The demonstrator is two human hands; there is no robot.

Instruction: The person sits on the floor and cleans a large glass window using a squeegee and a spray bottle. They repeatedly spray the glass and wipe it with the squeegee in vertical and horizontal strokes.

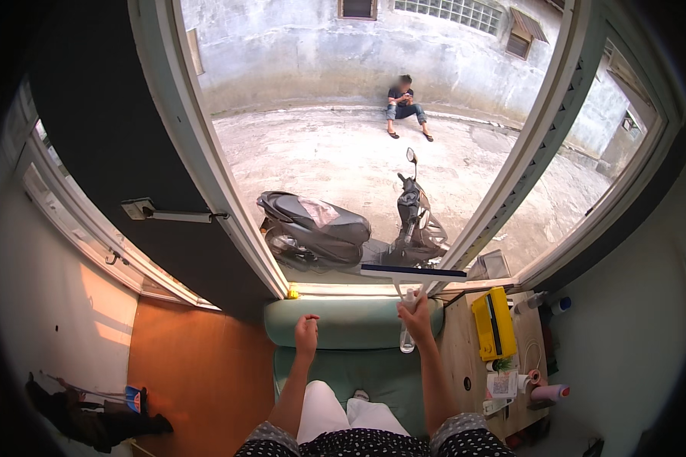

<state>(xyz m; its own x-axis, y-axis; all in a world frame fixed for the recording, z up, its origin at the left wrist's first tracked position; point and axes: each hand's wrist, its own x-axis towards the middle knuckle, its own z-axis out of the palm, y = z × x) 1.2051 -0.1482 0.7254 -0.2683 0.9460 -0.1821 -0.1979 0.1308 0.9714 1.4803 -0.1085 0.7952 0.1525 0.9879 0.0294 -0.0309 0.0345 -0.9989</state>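
My right hand is closed around the grip of a window squeegee with a built-in clear spray bottle. Its dark rubber blade lies level across the lower part of the large window, over the view of the motor scooter; whether it touches the glass I cannot tell. My left hand is raised above the green sofa, its fingers curled and nothing visible in them. Beyond the large window the outdoor yard shows.
A wooden table at the right bears a yellow case, a small plant and bottles. A parked motor scooter and a seated person are outside. A yellow object sits on the sill. Dark clothing lies lower left.
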